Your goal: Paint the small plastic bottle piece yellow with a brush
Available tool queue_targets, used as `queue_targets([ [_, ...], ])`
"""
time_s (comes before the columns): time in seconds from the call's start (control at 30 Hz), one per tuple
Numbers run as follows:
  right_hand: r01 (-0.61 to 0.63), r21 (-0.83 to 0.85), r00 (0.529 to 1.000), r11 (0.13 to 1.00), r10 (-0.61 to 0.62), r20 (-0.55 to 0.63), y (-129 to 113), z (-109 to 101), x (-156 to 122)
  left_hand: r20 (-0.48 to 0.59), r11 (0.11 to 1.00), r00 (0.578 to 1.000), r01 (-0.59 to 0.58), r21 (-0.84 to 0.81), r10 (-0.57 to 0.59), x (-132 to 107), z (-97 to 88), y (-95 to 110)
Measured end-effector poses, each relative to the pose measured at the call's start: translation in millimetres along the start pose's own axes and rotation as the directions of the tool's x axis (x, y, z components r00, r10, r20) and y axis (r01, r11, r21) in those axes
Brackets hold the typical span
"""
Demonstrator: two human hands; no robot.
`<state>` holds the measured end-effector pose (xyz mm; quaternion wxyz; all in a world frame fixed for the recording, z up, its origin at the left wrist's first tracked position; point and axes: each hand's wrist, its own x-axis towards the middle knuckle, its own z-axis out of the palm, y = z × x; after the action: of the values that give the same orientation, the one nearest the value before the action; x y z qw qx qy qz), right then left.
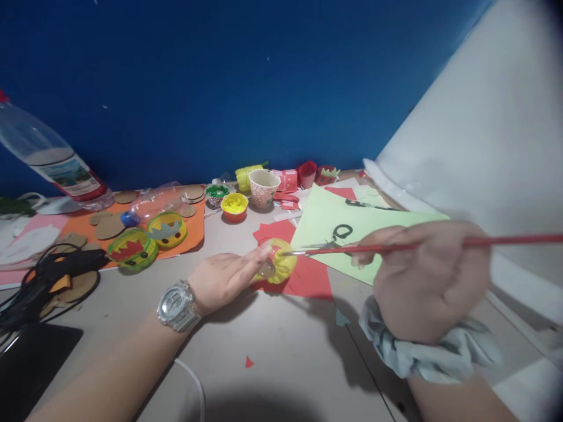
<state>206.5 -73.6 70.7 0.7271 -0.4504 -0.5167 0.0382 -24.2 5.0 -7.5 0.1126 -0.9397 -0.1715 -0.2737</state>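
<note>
My left hand (226, 275), with a clear watch at its wrist, grips a bottle bottom (284, 266) of clear plastic partly coated in yellow paint. It is held over red paper (314, 281). My right hand (422, 275), a pale scrunchie at its wrist, is closed around a paintbrush (343, 249) with a red handle. The brush tip meets the yellow-painted side of the bottle bottom. A small cup of yellow paint (234, 204) stands behind my left hand, beside a cup of green paint (216, 192) and a taller patterned paper cup (264, 183).
Scissors (341, 233) lie on light green paper (404, 220). To the left are two decorated plastic rings (132, 249), a small bottle lying down (158, 202), a tall tilted bottle (74, 173), a black glue gun (70, 266) and cables. A blue wall (241, 82) rises behind.
</note>
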Motion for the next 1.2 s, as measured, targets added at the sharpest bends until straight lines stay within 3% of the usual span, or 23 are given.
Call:
queue_targets([
  [0.2, -0.093, -0.037, 0.995, 0.995, 0.092, -0.032, 15.6, 3.0, 10.8, -0.073, 1.0, 0.997, -0.011, -0.001, 0.011, -1.3, -0.7, -2.4],
  [0.37, -0.262, 0.077, 0.965, 0.962, 0.26, 0.026, 37.4, -1.8, 16.9, -0.036, 1.0, 0.999, 0.015, 0.0, -0.015, -0.8, -2.7, -1.6],
  [0.5, -0.23, 0.078, 0.973, 0.97, 0.232, -0.013, 51.7, -4.8, 22.7, -0.079, 1.0, 0.997, 0.001, 0.008, -0.001, -0.4, -3.2, -1.6],
  [0.6, -0.257, 0.11, 0.966, 0.96, 0.251, 0.063, 56.8, -5.8, 23.4, -0.09, 1.0, 0.996, -0.006, 0.007, 0.007, -0.1, -3.5, -1.7],
  [0.8, -0.297, 0.065, 0.955, 0.953, 0.297, 0.002, 53.3, -6.5, 22.9, -0.095, 0.999, 0.995, -0.002, 0.038, 0.006, 2.4, -6.0, -0.3],
  [0.9, -0.318, 0.094, 0.948, 0.944, 0.315, 0.038, 52.2, -5.1, 23.4, -0.109, 1.0, 0.994, 0.005, 0.029, -0.002, 2.7, -6.1, 0.1],
  [1.07, -0.238, -0.002, 0.971, 0.971, 0.238, -0.006, 55.0, -6.8, 23.2, -0.128, 1.0, 0.992, 0.01, 0.026, -0.007, 3.2, -5.9, 0.0],
  [1.2, -0.235, 0.113, 0.971, 0.965, 0.24, -0.026, 50.7, -5.9, 21.9, -0.142, 0.999, 0.99, 0.02, 0.039, -0.014, 6.1, -8.6, 1.2],
])
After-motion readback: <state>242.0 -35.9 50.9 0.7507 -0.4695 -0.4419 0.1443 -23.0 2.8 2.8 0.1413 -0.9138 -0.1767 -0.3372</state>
